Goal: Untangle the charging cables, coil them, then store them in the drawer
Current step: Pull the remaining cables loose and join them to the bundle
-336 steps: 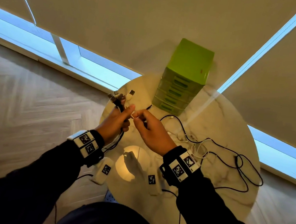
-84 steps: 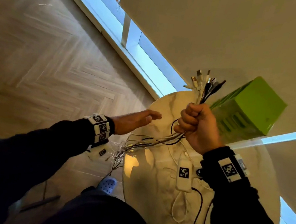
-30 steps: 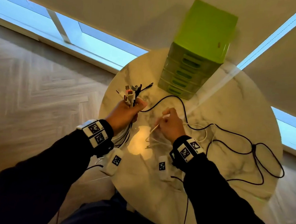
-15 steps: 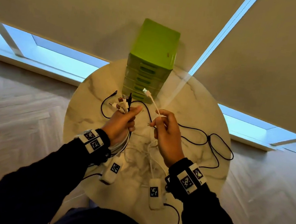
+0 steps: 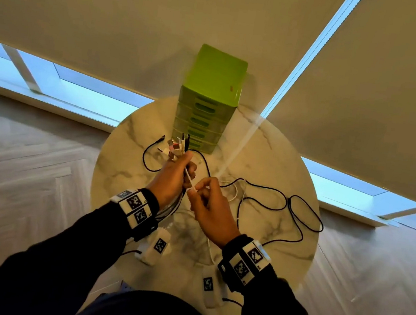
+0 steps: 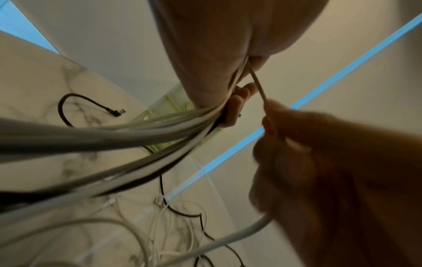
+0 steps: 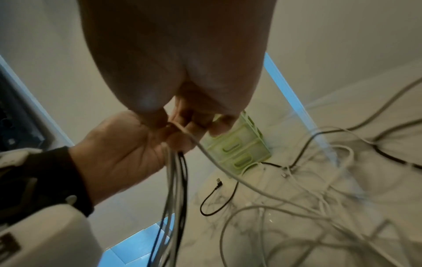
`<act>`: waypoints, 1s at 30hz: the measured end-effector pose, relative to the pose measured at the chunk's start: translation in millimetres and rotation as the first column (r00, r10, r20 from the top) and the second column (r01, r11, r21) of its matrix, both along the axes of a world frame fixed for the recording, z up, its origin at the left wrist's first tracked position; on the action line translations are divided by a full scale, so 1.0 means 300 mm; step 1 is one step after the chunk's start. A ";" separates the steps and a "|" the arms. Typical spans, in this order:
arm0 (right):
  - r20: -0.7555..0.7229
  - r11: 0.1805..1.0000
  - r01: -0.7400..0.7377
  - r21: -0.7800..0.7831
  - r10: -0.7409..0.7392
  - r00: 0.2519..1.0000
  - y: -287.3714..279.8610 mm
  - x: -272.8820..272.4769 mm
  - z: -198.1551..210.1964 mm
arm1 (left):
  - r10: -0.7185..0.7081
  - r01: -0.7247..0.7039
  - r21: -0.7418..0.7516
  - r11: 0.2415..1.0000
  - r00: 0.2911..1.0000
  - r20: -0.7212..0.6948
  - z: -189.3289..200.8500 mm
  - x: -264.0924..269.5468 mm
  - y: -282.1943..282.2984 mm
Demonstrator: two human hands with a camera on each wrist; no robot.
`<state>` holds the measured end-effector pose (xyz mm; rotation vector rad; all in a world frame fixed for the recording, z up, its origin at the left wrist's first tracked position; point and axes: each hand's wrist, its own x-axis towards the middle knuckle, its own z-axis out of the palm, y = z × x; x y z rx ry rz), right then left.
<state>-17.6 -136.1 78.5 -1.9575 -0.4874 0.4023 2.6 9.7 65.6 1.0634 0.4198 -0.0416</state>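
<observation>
My left hand [image 5: 177, 171] grips a bundle of white and black charging cables [image 6: 128, 137], their plug ends [image 5: 178, 146] sticking up above the fist. My right hand [image 5: 201, 189] pinches one thin white cable [image 5: 188, 178] that runs into the left fist; the same white cable [image 7: 205, 150] shows in the right wrist view. More loose black cable [image 5: 297, 214] and white cable [image 5: 234, 190] lie tangled on the round marble table [image 5: 292, 173]. The green drawer unit [image 5: 208, 104] stands at the table's far edge, all drawers closed.
A black cable with an angled plug [image 5: 160, 139] curls on the table left of the drawer unit. Wood floor [image 5: 27, 173] surrounds the table. Window blinds [image 5: 141, 16] hang behind it. White tagged sensor boxes [image 5: 156, 247] dangle below my wrists.
My right hand has brought the white cable's end in to my left fist; half a second ago its plug stuck up free above the right hand. The head view shifted slightly.
</observation>
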 end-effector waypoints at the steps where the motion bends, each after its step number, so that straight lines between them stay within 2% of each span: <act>1: -0.017 0.999 -0.035 -0.010 0.035 0.999 -0.005 -0.001 -0.020 | 0.034 -0.034 0.028 0.999 0.999 0.011 0.010 0.003 0.012; 4: 0.024 0.983 -0.159 -0.087 0.162 0.987 -0.029 0.001 -0.091 | 0.085 -0.088 0.038 0.995 0.995 0.060 0.065 0.004 0.053; 7: -0.084 0.969 -0.213 -0.125 0.203 0.975 -0.060 -0.004 -0.176 | 0.130 -0.125 -0.051 0.991 0.986 0.109 0.130 0.006 0.109; 10: -0.123 0.943 -0.203 -0.262 0.176 0.977 -0.104 -0.008 -0.260 | 0.170 -0.161 -0.068 0.985 0.974 0.152 0.194 0.017 0.188; 14: -0.058 0.851 -0.132 -0.509 0.120 0.991 -0.142 0.066 -0.313 | 0.176 -0.194 0.068 0.979 0.962 0.210 0.258 0.015 0.215; 16: -0.062 0.828 -0.048 -0.558 0.016 0.998 -0.138 0.140 -0.301 | 0.140 -0.175 0.148 0.973 0.966 0.216 0.265 0.007 0.184; 18: 0.010 0.862 0.087 -0.499 -0.095 0.995 -0.124 0.210 -0.247 | 0.076 -0.123 0.234 0.965 0.976 0.202 0.244 0.001 0.146; 20: 0.127 0.915 0.220 -0.339 -0.187 0.974 -0.095 0.261 -0.150 | 0.009 -0.060 0.321 0.945 0.987 0.158 0.205 -0.004 0.110; 22: 0.187 0.957 0.239 -0.165 -0.208 0.960 -0.051 0.268 -0.035 | -0.029 -0.005 0.369 0.929 0.996 0.086 0.171 -0.008 0.072; 24: 0.230 0.988 0.138 -0.070 -0.118 0.966 -0.006 0.246 0.053 | -0.031 0.021 0.367 0.930 0.999 0.022 0.140 -0.003 0.039; 26: 0.242 0.998 0.007 -0.062 0.008 0.970 0.034 0.208 0.114 | -0.020 0.021 0.351 0.936 1.000 -0.008 0.120 0.006 0.026; 30: 0.187 0.980 -0.173 -0.099 0.189 0.964 0.061 0.167 0.110 | 0.025 -0.026 0.219 0.975 1.000 0.008 0.128 0.022 0.034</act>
